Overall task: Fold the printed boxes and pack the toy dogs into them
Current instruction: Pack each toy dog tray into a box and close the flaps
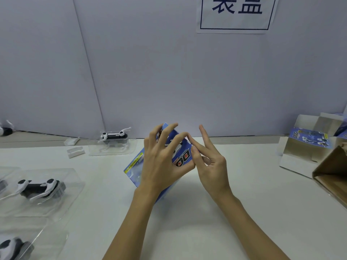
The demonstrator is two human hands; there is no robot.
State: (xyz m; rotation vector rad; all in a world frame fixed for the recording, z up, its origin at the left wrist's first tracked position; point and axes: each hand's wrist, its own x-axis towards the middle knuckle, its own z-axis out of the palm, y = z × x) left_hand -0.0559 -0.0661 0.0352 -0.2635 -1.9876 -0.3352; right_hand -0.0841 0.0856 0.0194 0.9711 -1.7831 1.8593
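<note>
A blue printed box (134, 169) stands tilted on the white table at centre. My left hand (161, 160) grips it from the near side, fingers spread over its upper face and thumb on its right edge. My right hand (210, 162) is at the box's right edge, with its thumb and a finger at the edge near the red "DOG" lettering and the other fingers raised straight. A black-and-white toy dog (38, 187) lies in a clear blister tray at the left. Another toy dog (113, 136) sits in a tray by the wall.
A third toy dog (11, 247) in a clear tray is at the bottom left. Small white plastic pieces (75, 152) lie near the wall. At the right are unfolded printed boxes (308, 145) and a brown carton (332, 175). A purple partition wall stands behind.
</note>
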